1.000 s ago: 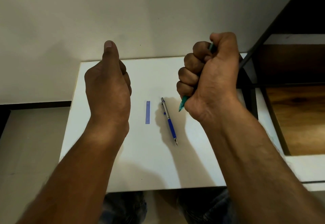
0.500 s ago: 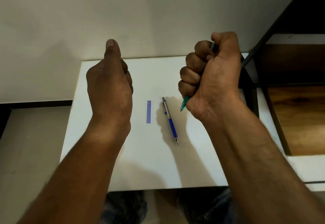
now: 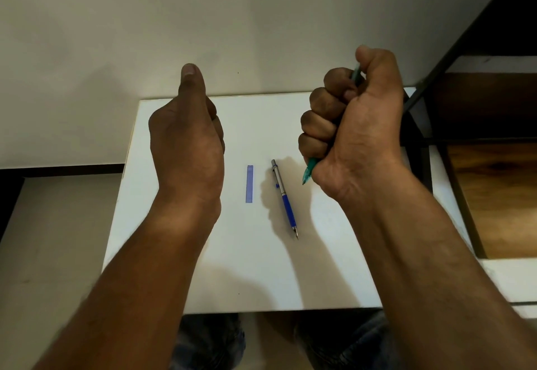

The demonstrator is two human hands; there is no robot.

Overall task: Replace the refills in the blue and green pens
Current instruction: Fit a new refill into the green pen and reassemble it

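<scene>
Nothing legible shows: no text, brand or number can be read on the green pen (image 3: 307, 172) in the right hand (image 3: 357, 125) grip, nor on the blue pen (image 3: 284, 198) and the blue strip (image 3: 249, 184) lying on the surface (image 3: 261, 268) just left of that grip.

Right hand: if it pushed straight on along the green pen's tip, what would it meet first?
Probably the blue pen on the white table: the green pen, gripped in the right hand, aims its tip at it. Height is unclear, so bare table beside it is possible.
</scene>
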